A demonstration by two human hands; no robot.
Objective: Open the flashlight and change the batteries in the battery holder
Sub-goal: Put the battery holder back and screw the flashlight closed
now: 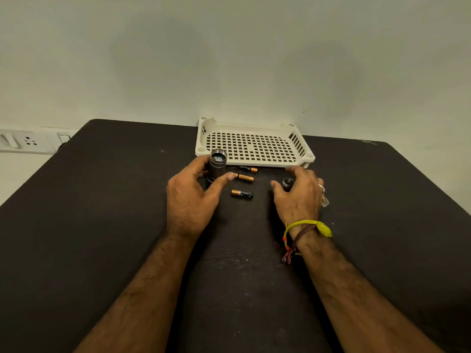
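The metal flashlight body (218, 163) stands upright on the black table (102, 200) with its open end facing up. My left hand (190, 197) curls round its lower part, the thumb lying across the front. Three copper-and-black batteries lie between my hands: one (248, 169) by the tray, one (245, 178) just off my left thumb tip, and one (242, 194) nearer me. My right hand (299, 197) cups a small black cylindrical part (288, 184) between thumb and fingers. Whether that part is the cap or the battery holder I cannot tell.
A white perforated plastic tray (254, 163) sits at the table's far edge against the wall, just behind the flashlight and batteries. A wall socket panel (28, 141) is at the far left. Thread bands are tied on my right wrist (305, 233).
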